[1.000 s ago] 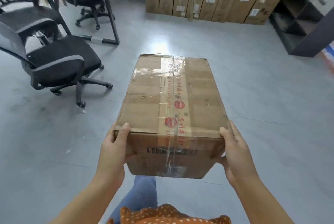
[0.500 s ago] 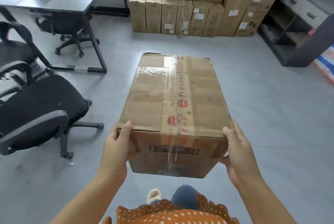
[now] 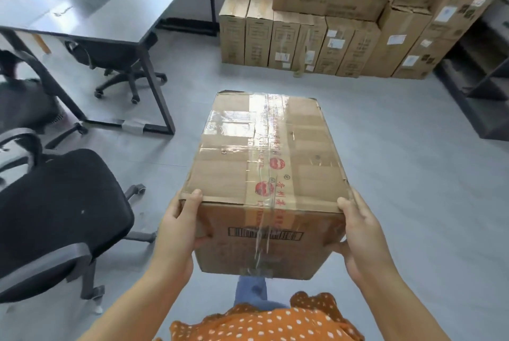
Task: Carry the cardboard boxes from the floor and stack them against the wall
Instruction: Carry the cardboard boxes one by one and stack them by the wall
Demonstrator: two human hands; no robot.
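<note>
Gripping the taped brown cardboard box [image 3: 265, 172] at its near corners, left hand [image 3: 176, 233] and right hand [image 3: 363, 236] held it above the grey floor [image 3: 399, 175], stacked cartons [image 3: 344, 32] ahead.

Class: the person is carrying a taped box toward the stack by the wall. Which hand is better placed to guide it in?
Neither clearly: left hand and right hand grip the near corners of the box alike. The right has a slight edge, since the chair and desk crowd the left.
</note>
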